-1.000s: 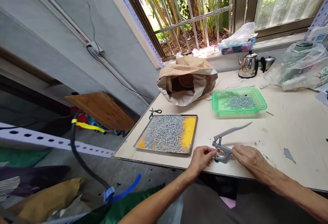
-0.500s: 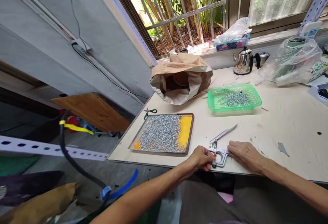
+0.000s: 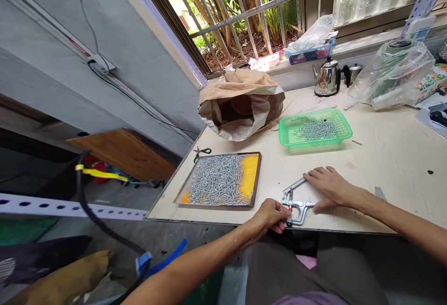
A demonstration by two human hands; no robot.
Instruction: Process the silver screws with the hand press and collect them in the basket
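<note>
A pair of silver snap-fastener pliers [image 3: 301, 206] lies at the table's front edge, its handles spread apart. My right hand [image 3: 330, 187] spans the handles, fingers over the upper one and thumb at the lower one. My left hand [image 3: 272, 214] is pinched closed at the jaw end, beside a small red part; whatever its fingertips hold is too small to make out. To the left lies a shallow tray [image 3: 258, 174] with a yellow bottom, covered by many small silver ribbed pieces [image 3: 218, 179]. Similar pieces lie in a green plastic basket [image 3: 284, 139] behind the pliers.
Green-handled scissors [image 3: 202, 152] lie beyond the tray. An open brown paper bag [image 3: 244, 102] stands at the back left. A metal kettle [image 3: 327, 79] and a plastic-wrapped green object [image 3: 393, 74] stand at the back right. A black hose [image 3: 101, 221] hangs left of the table.
My right hand has moved up and spread from the lower handle to reach over the upper handle. My left hand stays at the jaws. The view has shifted slightly.
</note>
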